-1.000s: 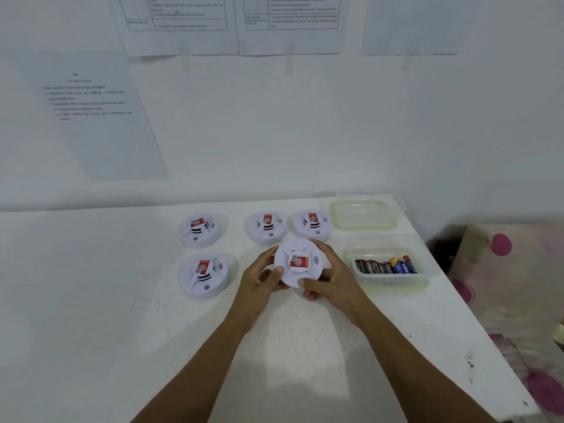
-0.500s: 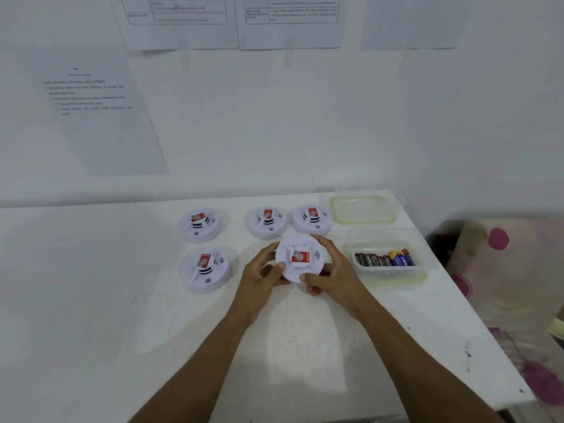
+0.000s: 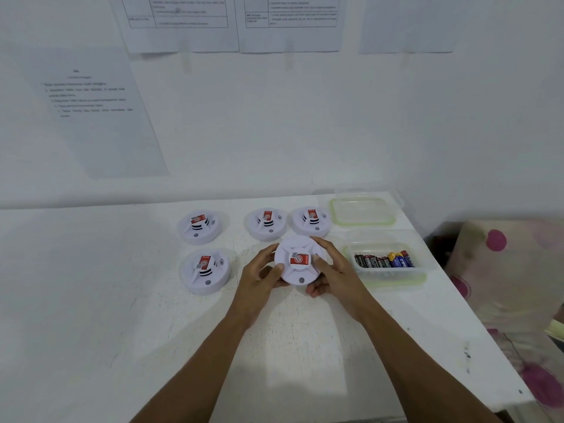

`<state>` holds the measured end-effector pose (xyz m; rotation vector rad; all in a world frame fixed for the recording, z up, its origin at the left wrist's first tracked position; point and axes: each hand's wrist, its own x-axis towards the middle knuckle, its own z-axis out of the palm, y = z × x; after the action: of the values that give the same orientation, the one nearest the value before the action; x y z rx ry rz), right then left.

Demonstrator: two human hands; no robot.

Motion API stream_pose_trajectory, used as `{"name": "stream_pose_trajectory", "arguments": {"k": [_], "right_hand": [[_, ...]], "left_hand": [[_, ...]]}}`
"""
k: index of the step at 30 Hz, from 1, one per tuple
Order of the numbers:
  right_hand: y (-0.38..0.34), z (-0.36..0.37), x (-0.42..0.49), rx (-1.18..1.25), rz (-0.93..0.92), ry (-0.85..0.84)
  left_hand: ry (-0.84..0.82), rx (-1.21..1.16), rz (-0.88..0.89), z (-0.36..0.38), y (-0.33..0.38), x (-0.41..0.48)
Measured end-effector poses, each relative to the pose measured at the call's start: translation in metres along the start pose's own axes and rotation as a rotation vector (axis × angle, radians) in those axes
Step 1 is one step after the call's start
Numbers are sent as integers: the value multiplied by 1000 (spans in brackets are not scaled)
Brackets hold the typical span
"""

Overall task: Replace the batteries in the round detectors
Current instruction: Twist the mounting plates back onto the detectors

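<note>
Five round white detectors are shown in the head view, each marked with a red label on its raised middle. One of them, the held detector (image 3: 297,261), is grasped from both sides above the middle of the white desk (image 3: 91,285), its labelled face turned up towards the camera. Whether its underside touches the desk cannot be told. The left grip (image 3: 261,277), a bare hand, is curled round the left rim, with the thumb laid on the top edge. The right grip (image 3: 337,276) is curled round the right rim, and its thumb is pressed on the top face just beside the label.

The other four are set down face up. The far-left detector (image 3: 200,227) and the near-left detector (image 3: 205,270) are placed one behind the other, well apart from the hands. The middle detector (image 3: 266,224) and the right detector (image 3: 311,221) are set side by side just behind the held one.

A clear tub (image 3: 393,277) is placed to the right of the right grip, and a row of batteries (image 3: 383,260) is laid in it. Its lid (image 3: 362,211) is set flat behind it, at the desk's back corner. Printed sheets (image 3: 91,111) are fixed to the wall
</note>
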<state>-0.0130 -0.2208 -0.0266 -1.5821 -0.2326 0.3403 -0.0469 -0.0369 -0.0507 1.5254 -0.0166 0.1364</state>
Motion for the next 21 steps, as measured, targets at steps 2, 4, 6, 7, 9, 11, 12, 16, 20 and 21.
{"name": "stream_pose_trajectory", "arguments": {"k": [2, 4, 6, 7, 9, 11, 12, 16, 20, 21], "right_hand": [[1, 2, 1, -24, -7, 19], [2, 4, 2, -36, -11, 32], [2, 5, 2, -55, -15, 51], [3, 5, 2, -59, -17, 62], [5, 5, 2, -75, -30, 83], [7, 5, 2, -99, -53, 99], [8, 6, 2, -110, -64, 105], [11, 6, 1, -135, -98, 138], [14, 6, 2, -173, -127, 159], [15, 6, 2, -184, -128, 166]], "left_hand": [[12, -6, -6, 0, -1, 0], [19, -15, -13, 0, -1, 0], [25, -19, -19, 0, -2, 1], [27, -16, -20, 0, -2, 1], [31, -8, -22, 1, -3, 1], [34, -2, -28, 1, -4, 1], [35, 3, -31, 0, -5, 1], [51, 37, -21, 1, -6, 1], [59, 75, -3, 2, -7, 1], [60, 80, -3, 2, -8, 1]]}}
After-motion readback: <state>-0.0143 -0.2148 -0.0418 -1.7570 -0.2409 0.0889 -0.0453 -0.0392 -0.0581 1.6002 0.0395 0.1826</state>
